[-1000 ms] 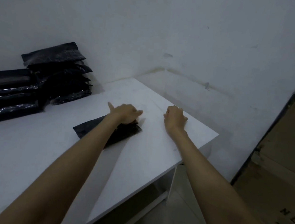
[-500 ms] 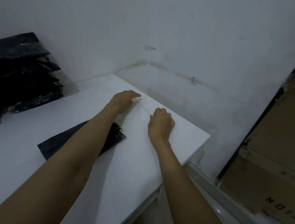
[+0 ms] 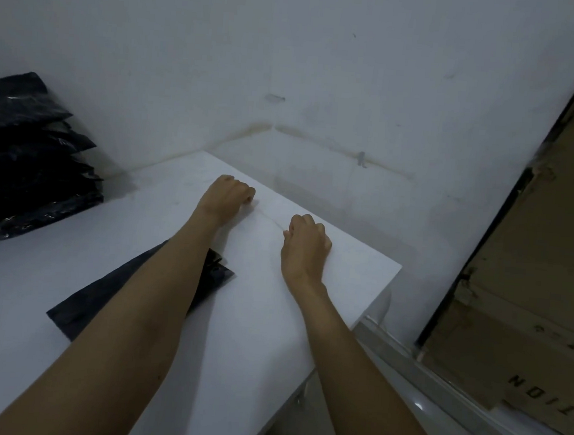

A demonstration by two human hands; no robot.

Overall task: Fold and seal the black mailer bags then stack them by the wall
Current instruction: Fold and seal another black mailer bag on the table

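Note:
A flat black mailer bag [image 3: 79,311] lies on the white table [image 3: 262,335], partly hidden under my left forearm. Neither hand touches it. Beyond it, near the table's far corner, my left hand [image 3: 227,197] has its fingers curled at one end of a thin pale strip [image 3: 268,220]. My right hand [image 3: 305,244] is curled at the strip's other end, thumb against it. The strip is faint and runs just over the tabletop between the two hands. A stack of several filled black mailer bags [image 3: 28,169] leans against the wall at the left.
The white wall [image 3: 325,66] closes off the table's far side and corner. A large brown cardboard box [image 3: 531,277] stands to the right, past the table's right edge. The floor shows below that edge.
My left hand left the black bag, reached forward with straight fingers, then curled at the strip's end. My right hand stayed curled. The view swung right, so the stack moved toward the left edge.

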